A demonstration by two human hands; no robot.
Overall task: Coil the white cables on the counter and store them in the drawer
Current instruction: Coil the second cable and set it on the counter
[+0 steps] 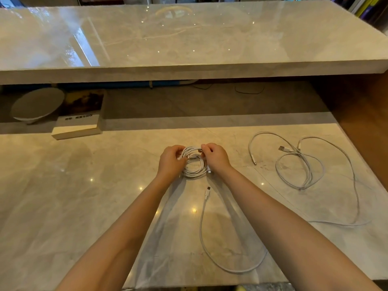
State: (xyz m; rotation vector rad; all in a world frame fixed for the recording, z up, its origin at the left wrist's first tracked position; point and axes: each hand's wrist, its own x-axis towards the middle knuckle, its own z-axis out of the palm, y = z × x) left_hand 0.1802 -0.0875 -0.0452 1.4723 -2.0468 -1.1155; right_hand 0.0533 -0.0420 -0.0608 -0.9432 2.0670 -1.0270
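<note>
Judged about a third done: one coiled cable point(194, 171) lies mid-counter point(84, 185), its far edge pinched by the left grip point(171, 159) and right grip point(216, 157). A loose cable point(202, 227) nearer and tangled cables point(302, 164) right await; no drawer shows.

Book point(78, 117) cover: Chinese txt, too blurry to read.

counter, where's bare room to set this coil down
The widest bare patch of the counter lies left of the left hand, in front of the book. Crowded: the tangled cable fills the right side, and a loose cable end trails between the forearms below the coil.
</note>
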